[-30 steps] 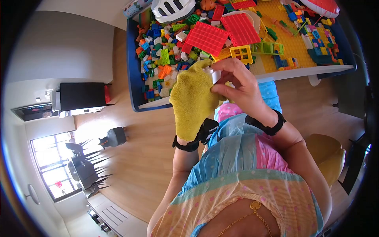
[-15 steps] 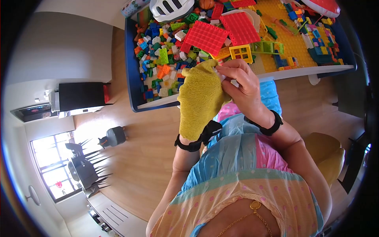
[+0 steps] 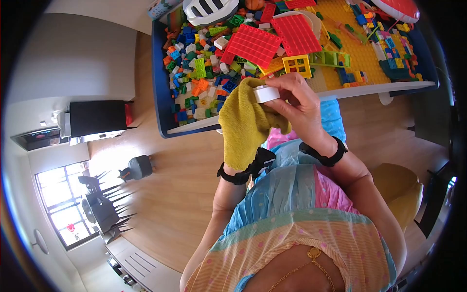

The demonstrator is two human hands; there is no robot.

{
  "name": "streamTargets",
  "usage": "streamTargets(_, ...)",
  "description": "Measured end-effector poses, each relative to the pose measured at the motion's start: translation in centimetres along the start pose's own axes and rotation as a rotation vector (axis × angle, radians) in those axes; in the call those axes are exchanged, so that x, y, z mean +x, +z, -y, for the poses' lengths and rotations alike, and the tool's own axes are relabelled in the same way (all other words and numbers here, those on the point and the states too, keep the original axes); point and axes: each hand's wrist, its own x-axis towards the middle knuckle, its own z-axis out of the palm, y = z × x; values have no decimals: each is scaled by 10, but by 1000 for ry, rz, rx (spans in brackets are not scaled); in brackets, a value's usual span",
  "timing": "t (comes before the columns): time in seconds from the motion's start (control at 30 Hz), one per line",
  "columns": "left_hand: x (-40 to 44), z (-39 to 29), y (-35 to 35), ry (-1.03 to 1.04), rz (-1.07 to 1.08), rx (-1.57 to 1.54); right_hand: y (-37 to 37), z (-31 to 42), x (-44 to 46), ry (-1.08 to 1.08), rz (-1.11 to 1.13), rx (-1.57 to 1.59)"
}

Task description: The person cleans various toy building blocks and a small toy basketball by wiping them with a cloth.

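Head-worn view, wide, faces forward and down. Brick table (image 3: pixel 389 89) at 1 o'clock, right hand (image 3: pixel 302 103) close at 2, dress (image 3: pixel 287 226) at 5.

Over the wooden floor (image 3: pixel 180 190) to my left, a hand could pass freely. Beside my right hand (image 3: pixel 299 100) the yellow cloth (image 3: pixel 238 126) blocks the way — ahead, so do the table's white edge (image 3: pixel 369 90), yellow window frame (image 3: pixel 297 57) and red plates (image 3: pixel 253 46).

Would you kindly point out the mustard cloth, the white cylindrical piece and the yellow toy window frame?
Mustard cloth (image 3: pixel 238 131): head view, its draped middle.
White cylindrical piece (image 3: pixel 267 94): head view, side wall.
Yellow toy window frame (image 3: pixel 296 66): head view, central crossbar.
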Motion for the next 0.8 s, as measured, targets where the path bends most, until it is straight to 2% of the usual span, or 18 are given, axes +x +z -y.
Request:
streamTargets(0.1,4,0,-6,2,30,-14,1,4,1,-35,16,-17)
streamTargets(0.17,5,1,-6,8,74,131,2,-2,2,-57,-6,22)
streamTargets(0.2,7,-1,-7,10,95,205,2,1,2,24,-15,88)
streamTargets(0.27,10,-21,-9,-134,69,-28,0,7,1,188,-35,218)
streamTargets(0.33,9,-13,-11,-11,58,85,-3,0,5,69,-45,89)
streamTargets(0.4,3,-16,-7,-305,6,-503,-4,-2,6,34,-58,-17)
streamTargets(0.47,1,-13,-7,-342,45,-497,-4,0,6,84,-65,-92)
streamTargets(0.53,4,-3,-11,-113,169,103,-1,6,4,41,-45,-208)
streamTargets(0.6,9,-4,-4,-199,262,436,0,6,2,-60,-32,-316)
streamTargets(0.67,19,-16,5,-418,315,581,1,-1,-1,-220,-24,-416)
streamTargets(0.73,-1,-9,5,-239,251,372,1,3,-2,-237,-6,-414)
streamTargets(0.8,-13,1,9,-11,148,330,1,4,-3,-249,4,-411)
